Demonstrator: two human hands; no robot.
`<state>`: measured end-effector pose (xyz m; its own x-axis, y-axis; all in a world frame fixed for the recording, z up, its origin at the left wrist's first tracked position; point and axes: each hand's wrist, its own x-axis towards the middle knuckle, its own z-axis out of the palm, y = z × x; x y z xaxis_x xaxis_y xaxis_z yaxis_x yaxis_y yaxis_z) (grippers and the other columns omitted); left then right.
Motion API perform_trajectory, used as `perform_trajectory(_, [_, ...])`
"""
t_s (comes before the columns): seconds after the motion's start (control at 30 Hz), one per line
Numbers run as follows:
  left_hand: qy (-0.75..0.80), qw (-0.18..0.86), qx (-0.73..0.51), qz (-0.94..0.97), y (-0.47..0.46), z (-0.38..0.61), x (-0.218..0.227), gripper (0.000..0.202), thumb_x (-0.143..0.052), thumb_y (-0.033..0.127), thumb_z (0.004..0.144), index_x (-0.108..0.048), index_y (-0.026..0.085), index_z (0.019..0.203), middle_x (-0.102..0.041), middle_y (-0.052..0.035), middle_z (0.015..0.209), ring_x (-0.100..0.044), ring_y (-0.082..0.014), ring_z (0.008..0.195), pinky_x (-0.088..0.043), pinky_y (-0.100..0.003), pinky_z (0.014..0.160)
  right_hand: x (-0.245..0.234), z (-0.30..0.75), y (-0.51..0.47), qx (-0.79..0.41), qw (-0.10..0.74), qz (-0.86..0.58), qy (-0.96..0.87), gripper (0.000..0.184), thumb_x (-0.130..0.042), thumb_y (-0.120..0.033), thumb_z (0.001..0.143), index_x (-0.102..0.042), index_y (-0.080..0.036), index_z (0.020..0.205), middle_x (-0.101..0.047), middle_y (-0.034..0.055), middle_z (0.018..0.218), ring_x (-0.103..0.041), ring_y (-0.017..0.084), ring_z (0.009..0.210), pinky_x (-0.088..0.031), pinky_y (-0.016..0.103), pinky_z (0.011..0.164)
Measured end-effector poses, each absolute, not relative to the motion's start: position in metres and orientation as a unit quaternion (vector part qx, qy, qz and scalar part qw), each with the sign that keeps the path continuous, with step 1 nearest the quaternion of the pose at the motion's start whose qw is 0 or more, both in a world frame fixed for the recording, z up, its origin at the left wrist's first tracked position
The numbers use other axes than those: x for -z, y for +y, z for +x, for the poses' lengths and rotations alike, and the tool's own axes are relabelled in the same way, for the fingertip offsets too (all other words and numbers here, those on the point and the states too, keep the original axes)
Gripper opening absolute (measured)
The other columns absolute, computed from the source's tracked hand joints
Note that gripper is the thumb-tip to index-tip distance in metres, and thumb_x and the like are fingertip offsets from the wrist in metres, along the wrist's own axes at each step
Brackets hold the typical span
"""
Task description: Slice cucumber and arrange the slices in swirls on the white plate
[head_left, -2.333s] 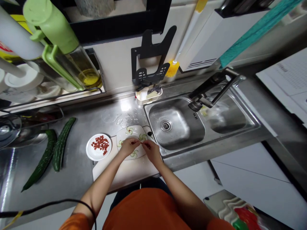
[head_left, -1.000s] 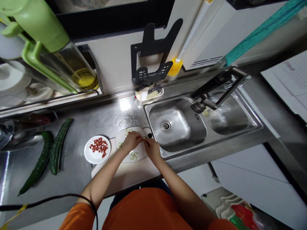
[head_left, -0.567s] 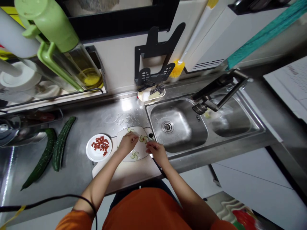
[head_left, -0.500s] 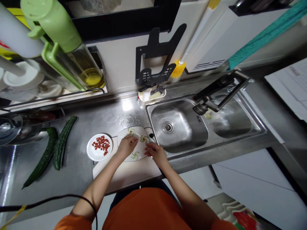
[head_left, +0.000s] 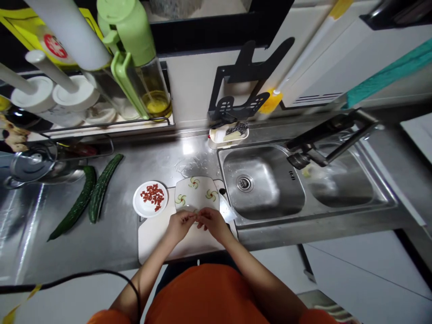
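My left hand (head_left: pixel 180 225) and my right hand (head_left: pixel 212 223) meet fingertip to fingertip over the near edge of a white squarish plate (head_left: pixel 199 194). Both are closed in a pinch; whatever is between the fingers is too small to make out. Green swirls with red centres show on the plate, and one by the near edge is partly covered by my fingers. Beneath the plate lies a pale cutting board (head_left: pixel 153 238). To the left, a small white dish (head_left: pixel 137 204) holds chopped red bits (head_left: pixel 153 195). What looks like a knife blade (head_left: pixel 227 210) shows beside the plate's right edge.
Two dark green cucumbers (head_left: pixel 104 189) lie on the steel counter at left. A double sink (head_left: pixel 266 180) with a faucet (head_left: pixel 317 139) is at right. Behind are a sponge holder (head_left: pixel 229 137) and a rack with a green-topped oil bottle (head_left: pixel 135 58). A black cable (head_left: pixel 84 273) crosses the lower left.
My hands have drawn back from the plate's middle and right side to its near edge and come together. The swirls at the plate's left and far side are uncovered. The view has shifted left.
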<state>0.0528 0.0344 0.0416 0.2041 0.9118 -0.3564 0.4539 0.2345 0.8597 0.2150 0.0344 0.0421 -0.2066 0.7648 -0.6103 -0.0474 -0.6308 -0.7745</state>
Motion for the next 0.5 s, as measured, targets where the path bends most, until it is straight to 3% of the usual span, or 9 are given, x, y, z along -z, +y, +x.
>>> perform_trajectory(0.2, [0.617, 0.539, -0.232, 0.525, 0.021, 0.050, -0.032, 0.018, -0.059, 0.033, 0.081, -0.072, 0.021, 0.082, -0.070, -0.0014, 0.074, -0.060, -0.0128, 0.067, -0.046, -0.022, 0.063, -0.043, 0.211, 0.035, -0.685, 0.288, -0.571, -0.350, 0.009, -0.061, -0.027, 0.069, -0.060, -0.018, 0.069, -0.054, -0.0051, 0.055, -0.049, 0.008, 0.048, -0.032, 0.021, 0.045])
perform_trajectory(0.5, [0.623, 0.558, -0.243, 0.492, 0.019, 0.049, -0.030, 0.018, -0.060, 0.033, 0.078, -0.072, 0.020, 0.081, -0.070, -0.0024, 0.076, -0.060, -0.0130, 0.066, -0.047, -0.023, 0.063, -0.042, 0.210, 0.032, -0.684, 0.274, -0.576, -0.355, 0.010, -0.058, -0.028, 0.071, -0.062, -0.019, 0.072, -0.060, -0.0030, 0.063, -0.053, 0.010, 0.049, -0.033, 0.022, 0.044])
